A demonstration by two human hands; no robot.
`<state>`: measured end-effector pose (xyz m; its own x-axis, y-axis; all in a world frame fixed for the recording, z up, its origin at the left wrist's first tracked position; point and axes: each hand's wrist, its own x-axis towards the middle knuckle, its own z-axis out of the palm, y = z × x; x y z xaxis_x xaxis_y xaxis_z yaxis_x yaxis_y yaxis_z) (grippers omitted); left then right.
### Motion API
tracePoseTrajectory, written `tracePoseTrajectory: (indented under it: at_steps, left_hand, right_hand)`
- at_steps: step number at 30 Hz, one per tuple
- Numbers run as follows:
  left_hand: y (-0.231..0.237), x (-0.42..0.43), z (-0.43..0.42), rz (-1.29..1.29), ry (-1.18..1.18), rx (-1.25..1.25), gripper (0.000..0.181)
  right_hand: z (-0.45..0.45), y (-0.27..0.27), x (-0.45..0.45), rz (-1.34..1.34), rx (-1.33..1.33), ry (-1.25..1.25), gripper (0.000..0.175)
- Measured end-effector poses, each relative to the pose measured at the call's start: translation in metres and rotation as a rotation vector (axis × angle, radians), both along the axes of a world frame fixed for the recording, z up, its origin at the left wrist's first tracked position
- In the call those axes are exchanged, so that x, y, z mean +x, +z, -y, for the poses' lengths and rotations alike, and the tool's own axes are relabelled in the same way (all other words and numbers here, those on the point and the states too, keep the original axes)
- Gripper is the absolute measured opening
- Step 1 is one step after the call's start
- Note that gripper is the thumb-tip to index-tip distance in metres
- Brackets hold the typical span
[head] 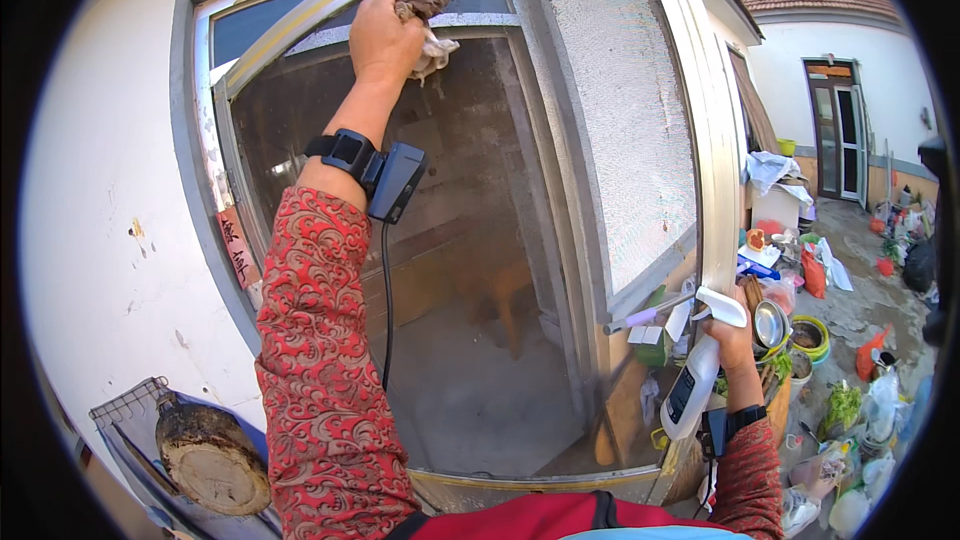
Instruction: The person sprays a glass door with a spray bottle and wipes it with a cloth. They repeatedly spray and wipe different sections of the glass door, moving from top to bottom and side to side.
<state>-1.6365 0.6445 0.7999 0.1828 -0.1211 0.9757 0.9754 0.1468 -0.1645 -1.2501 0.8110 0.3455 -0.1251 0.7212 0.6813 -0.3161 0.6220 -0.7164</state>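
Note:
My left hand [384,36] is raised high, gripping a crumpled grey-brown rag [429,4] with a pale end hanging down. The rag lies against the upper part of the glass pane [450,240] in a metal-framed door leaf [679,30], which stands swung outward. In my right hand [731,345], low beside the leaf's right stile, is a white spray bottle [690,390] with a trigger head [722,307], tilted. A lilac-and-grey rod [651,315] juts left near the trigger head; whether my hand holds it too, I cannot tell.
A blackened pan [214,457] hangs from a wire rack [127,405] on the white wall [112,240] at lower left. Basins [810,334], a metal bowl [770,322], leafy greens [841,406] and plastic bags [877,405] crowd the ground at right. Another doorway [836,127] stands farther back.

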Motion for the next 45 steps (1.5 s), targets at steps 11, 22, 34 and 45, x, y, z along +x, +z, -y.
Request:
tracePoseTrajectory:
  at_steps: [11, 22, 34, 45]
  left_hand:
    - [0.043, 0.008, -0.047, -0.042, 0.133, -0.021, 0.037]
    - [-0.14, 0.042, -0.043, -0.38, 0.035, -0.299, 0.025]
    - [-0.327, -0.004, 0.026, -0.266, -0.175, -0.948, 0.039]
    - [-0.064, -0.18, 0.141, -0.029, 0.078, -0.023, 0.036]
  right_hand:
    - [0.005, 0.0, 0.003, 0.057, 0.0, -0.053, 0.05]
    - [-0.009, -0.005, -0.003, 0.017, -0.076, -0.001, 0.045]
    - [-0.046, -0.027, 0.001, 0.03, -0.052, 0.03, 0.054]
    - [-0.074, -0.057, 0.018, 0.024, -0.072, -0.095, 0.059]
